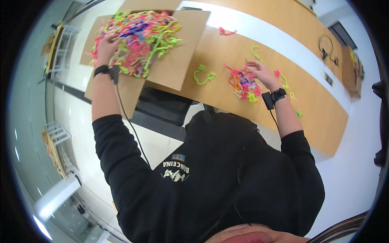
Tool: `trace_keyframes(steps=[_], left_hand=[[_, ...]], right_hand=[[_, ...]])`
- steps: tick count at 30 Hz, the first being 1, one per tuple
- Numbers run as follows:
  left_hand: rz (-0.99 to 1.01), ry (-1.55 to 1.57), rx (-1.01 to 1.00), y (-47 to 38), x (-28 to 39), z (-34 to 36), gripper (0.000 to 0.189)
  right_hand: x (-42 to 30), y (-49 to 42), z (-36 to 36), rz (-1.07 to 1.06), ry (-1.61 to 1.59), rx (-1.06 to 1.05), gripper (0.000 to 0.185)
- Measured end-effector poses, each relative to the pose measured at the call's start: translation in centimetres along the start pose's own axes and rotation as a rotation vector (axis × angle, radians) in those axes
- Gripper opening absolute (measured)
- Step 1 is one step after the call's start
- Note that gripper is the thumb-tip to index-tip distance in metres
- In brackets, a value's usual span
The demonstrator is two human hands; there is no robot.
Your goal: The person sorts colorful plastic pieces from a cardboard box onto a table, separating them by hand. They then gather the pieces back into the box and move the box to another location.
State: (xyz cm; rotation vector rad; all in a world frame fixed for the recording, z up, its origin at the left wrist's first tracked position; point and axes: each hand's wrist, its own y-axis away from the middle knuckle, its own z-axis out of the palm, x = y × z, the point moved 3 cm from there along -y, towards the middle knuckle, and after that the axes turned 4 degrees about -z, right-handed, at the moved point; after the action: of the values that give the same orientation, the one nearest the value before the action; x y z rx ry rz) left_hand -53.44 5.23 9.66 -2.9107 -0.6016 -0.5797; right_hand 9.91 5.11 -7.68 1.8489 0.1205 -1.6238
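My left hand (107, 48) reaches over an open cardboard box (190, 39) heaped with fuzzy, bright-coloured twisted strips (138, 48) that look like chenille stems. Its fingers touch the near left part of the heap; whether they grip a strip is not plain. My right hand (260, 73) is at the upper right of a small tangled pile of similar strips (243, 83) on the wooden table (218, 94). Its fingers are bent beside a reddish strip, and blur hides whether they hold it. Both wrists carry a black strapped device with a cable.
A green curved strip (203, 76) with curled ends lies between box and pile. A pink strip (227, 31), a green strip (256, 53) and several others lie around the table. Black headphones (325, 48) and a cardboard carton (352, 73) stand farther right. A black chair seat (164, 106) sits below the box.
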Motion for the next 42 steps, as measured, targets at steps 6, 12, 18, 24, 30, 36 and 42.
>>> trace_keyframes(steps=[6, 12, 18, 24, 30, 36, 42], left_hand=[[0.055, 0.288, 0.132, 5.0, 7.1, -2.0, 0.027], [0.230, 0.716, -0.309, 22.2, 20.5, 9.4, 0.012], [0.131, 0.274, -0.757, 27.8, 20.6, 30.2, 0.050], [-0.021, -0.064, -0.419, 22.9, 13.3, 36.9, 0.095], [-0.120, -0.219, -0.446, 21.7, 13.4, 39.3, 0.082], [-0.005, -0.007, -0.416, 23.4, 11.3, 42.3, 0.046], [0.076, 0.342, -0.520, 25.2, 15.5, 41.4, 0.026]], right_hand=[[11.1, 6.6, -5.8, 0.231, 0.083, 0.277, 0.036], [14.2, 6.0, -2.4, -0.174, 0.816, 0.384, 0.073], [13.0, 2.7, 3.1, 0.042, 1.031, 0.206, 0.103], [13.1, 0.9, 4.4, 0.123, 1.008, 0.197, 0.086], [15.7, 0.9, 3.8, 0.010, 1.050, 0.302, 0.054], [16.3, 0.4, 2.2, -0.111, 1.052, 0.386, 0.054], [14.8, 1.1, -0.6, -0.126, 0.690, 0.536, 0.048]])
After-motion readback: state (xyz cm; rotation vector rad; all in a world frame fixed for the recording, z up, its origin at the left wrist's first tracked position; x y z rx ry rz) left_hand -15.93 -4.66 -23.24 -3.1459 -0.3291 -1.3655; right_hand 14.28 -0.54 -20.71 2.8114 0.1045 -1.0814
